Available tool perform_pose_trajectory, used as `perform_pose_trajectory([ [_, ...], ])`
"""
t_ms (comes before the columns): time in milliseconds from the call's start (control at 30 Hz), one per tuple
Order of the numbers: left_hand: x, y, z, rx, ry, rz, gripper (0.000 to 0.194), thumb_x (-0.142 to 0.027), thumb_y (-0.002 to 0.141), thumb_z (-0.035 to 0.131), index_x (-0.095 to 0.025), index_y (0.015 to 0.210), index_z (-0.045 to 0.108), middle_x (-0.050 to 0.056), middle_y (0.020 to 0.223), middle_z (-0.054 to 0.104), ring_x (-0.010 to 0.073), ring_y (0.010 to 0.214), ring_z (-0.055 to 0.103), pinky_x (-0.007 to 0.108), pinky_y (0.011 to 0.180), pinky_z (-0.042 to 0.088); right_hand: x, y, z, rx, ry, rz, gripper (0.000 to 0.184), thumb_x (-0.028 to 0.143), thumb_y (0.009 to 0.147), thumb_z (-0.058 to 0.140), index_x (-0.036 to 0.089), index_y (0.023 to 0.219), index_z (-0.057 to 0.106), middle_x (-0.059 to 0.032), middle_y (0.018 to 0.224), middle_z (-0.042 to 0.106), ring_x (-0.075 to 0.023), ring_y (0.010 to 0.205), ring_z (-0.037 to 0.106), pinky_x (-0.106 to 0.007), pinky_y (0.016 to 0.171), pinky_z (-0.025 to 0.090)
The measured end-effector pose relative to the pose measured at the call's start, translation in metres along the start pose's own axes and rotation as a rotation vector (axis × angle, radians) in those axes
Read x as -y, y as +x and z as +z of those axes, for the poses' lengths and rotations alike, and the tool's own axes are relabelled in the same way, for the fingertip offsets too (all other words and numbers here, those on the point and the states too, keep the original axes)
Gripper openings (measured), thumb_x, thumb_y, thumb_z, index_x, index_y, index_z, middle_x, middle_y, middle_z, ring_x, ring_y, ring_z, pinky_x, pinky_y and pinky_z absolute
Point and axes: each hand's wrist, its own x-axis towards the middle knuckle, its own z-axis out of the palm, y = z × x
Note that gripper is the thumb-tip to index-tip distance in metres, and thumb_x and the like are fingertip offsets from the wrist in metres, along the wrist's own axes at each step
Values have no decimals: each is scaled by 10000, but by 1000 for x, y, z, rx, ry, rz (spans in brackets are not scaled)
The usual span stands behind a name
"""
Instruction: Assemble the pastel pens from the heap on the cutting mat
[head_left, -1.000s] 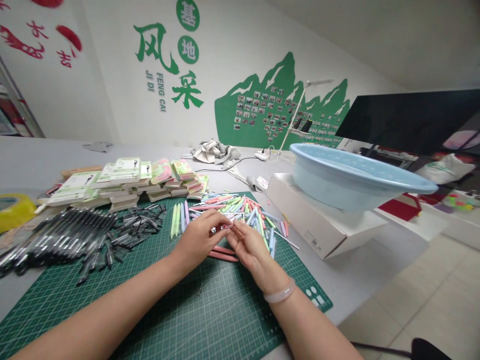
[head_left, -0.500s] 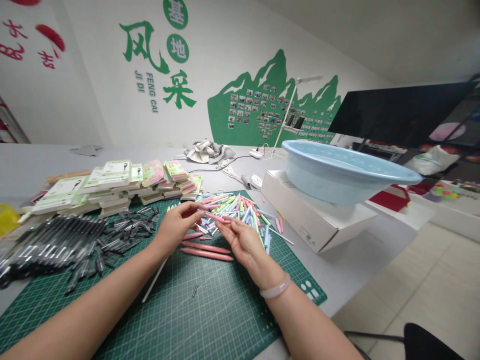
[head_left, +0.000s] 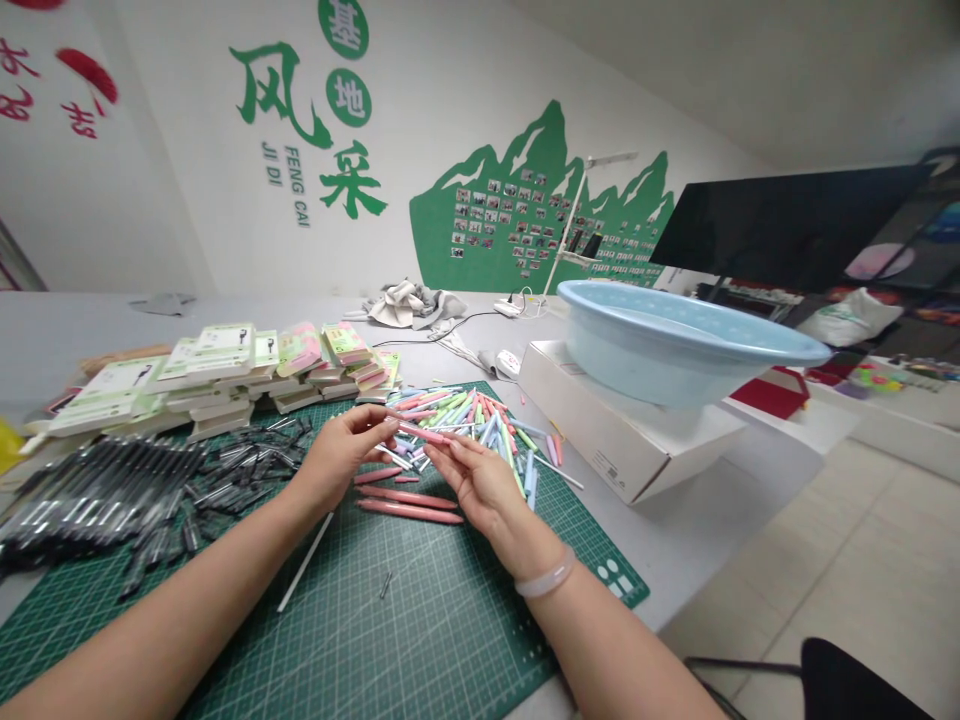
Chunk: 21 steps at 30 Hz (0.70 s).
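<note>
A workroom: a green cutting mat (head_left: 405,610) on a worktable (head_left: 97,320).

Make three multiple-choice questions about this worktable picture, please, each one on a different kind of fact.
1. On which wrist is the pale bangle?
A. Left
B. Right
C. Neither

2. What colour is the pen barrel between the left hand and the right hand?
A. Pink
B. Black
C. Yellow

3. How does the blue basin stand?
A. Upside down
B. On its side
C. Open side up

Answers:
1. B: the bangle is on the arm from the lower right.
2. A: the barrel shows pink at the fingertips.
3. C: its inside shows above the white box.
</note>
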Motion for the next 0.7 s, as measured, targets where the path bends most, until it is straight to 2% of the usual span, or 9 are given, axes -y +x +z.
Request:
perform_pose_trajectory([
  [267, -30, 4, 0, 64, 415, 177, 327, -422, 722, 624, -169, 923, 670, 22, 728, 649, 111, 496, 534, 230, 508, 446, -6, -1, 1, 44, 8, 122, 145, -2, 748, 560, 43, 878, 605, -148, 856, 700, -218, 839, 692, -309, 821, 548],
  [567, -59, 23, 6, 194, 589, 241, 323, -430, 734, 599, -166, 900, 684, 34, 685, 643, 134, 511, 556, 229, 465, 440, 0, -2, 5, 67, 114, 129, 145, -12, 768, 532, 52, 875, 607, -116, 836, 694, -163, 815, 690, -260, 838, 532],
  [700, -66, 28, 7, 197, 622, 256, 341, -447, 745, 580, -167, 915, 677, 44, 740, 653, 136, 550, 577, 232, 487, 459, 4, -2, 6, 53, 163, 99, 145, -14, 784, 506, 40, 879, 601, -122, 827, 688, -176, 839, 686, -266, 861, 523],
])
